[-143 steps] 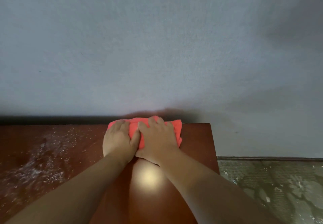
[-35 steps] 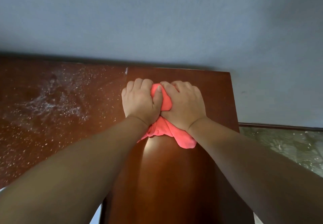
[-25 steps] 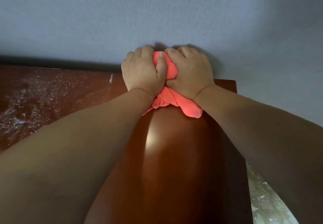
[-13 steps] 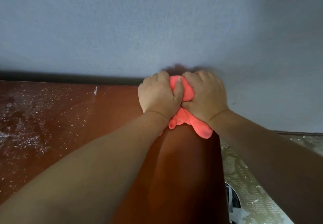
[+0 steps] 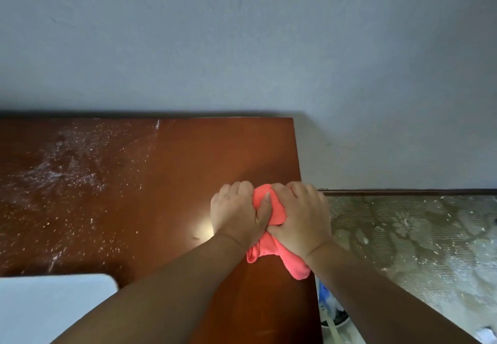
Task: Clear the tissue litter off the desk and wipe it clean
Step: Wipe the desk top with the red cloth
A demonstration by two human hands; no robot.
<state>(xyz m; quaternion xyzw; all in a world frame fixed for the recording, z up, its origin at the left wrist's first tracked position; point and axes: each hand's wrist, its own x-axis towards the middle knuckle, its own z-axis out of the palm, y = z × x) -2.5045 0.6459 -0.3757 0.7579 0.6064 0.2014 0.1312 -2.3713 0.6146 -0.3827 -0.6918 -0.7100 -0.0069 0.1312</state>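
Where the desk (image 5: pixel 188 161) runs to the lower left of the view, a pale flat object (image 5: pixel 53 308) overlaps its near edge; what it is cannot be told. White specks (image 5: pixel 61 171) cover the left part of the desk top. The right part is glossy, with a spot of glare just left of the hands. The left hand (image 5: pixel 238 213) has its fingers curled down over the cloth (image 5: pixel 277 209), with the thumb pressed along the top. The cloth is red and bunched. It lies on the desk near the right edge, gripped by both hands, with a loose end trailing toward the near side. The right hand (image 5: pixel 298 222) curls over the cloth's right side and touches the left hand. Right of the desk, the floor (image 5: pixel 416 236) carries scattered white bits.
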